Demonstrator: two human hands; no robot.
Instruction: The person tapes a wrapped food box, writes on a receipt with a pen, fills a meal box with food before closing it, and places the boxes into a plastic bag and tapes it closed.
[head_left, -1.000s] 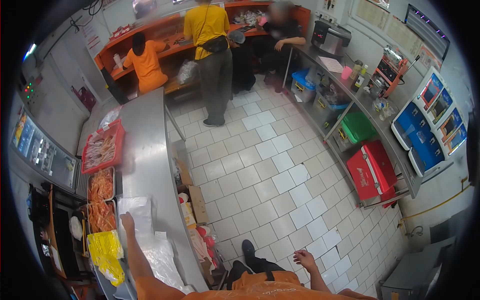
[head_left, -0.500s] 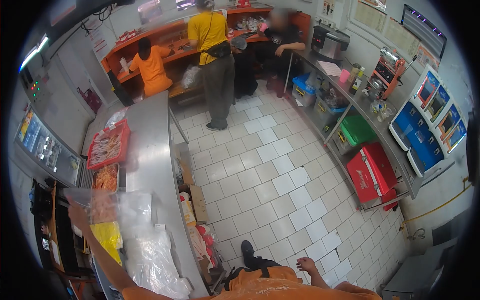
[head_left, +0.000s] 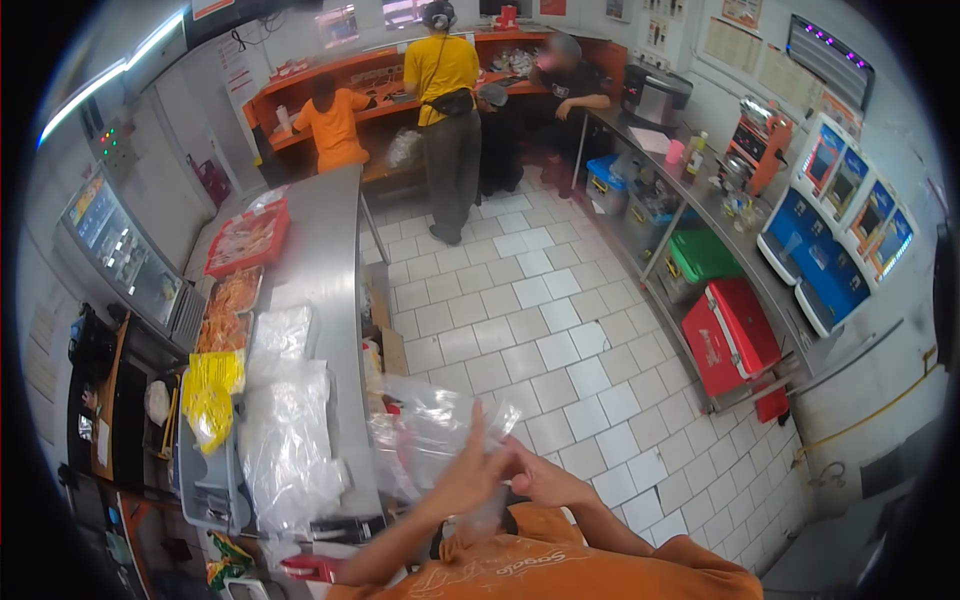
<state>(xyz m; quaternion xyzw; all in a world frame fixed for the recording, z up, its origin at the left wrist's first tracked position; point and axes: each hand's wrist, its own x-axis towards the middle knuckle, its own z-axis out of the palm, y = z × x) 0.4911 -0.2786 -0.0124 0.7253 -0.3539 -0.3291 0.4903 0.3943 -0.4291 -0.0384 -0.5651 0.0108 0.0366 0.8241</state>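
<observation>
A clear plastic bag [head_left: 425, 435] hangs in front of my orange shirt, held up off the steel table [head_left: 325, 245]. My left hand [head_left: 468, 480] is on the bag, with a finger pointing up. Close against it, my right hand [head_left: 535, 475] is closed with fingertips pinched near the bag's edge; exactly what it grips is too small to make out. Stacks of clear plastic bags [head_left: 290, 440] lie on the table to the left, beside a yellow bag [head_left: 212, 390]. Trays of orange food [head_left: 232, 292] stand behind them.
A red basket [head_left: 248, 240] of food sits farther up the table. People in orange [head_left: 333, 130], yellow [head_left: 443, 75] and black [head_left: 570, 90] are at the back counter. On the right stand a steel shelf with a red cooler [head_left: 728, 335], a green-lidded box [head_left: 703, 255] and a drink dispenser [head_left: 815, 255].
My left hand has lifted a clear bag from the stack and brought it right, in front of my body. My right hand has moved left to meet it. The view has shifted.
</observation>
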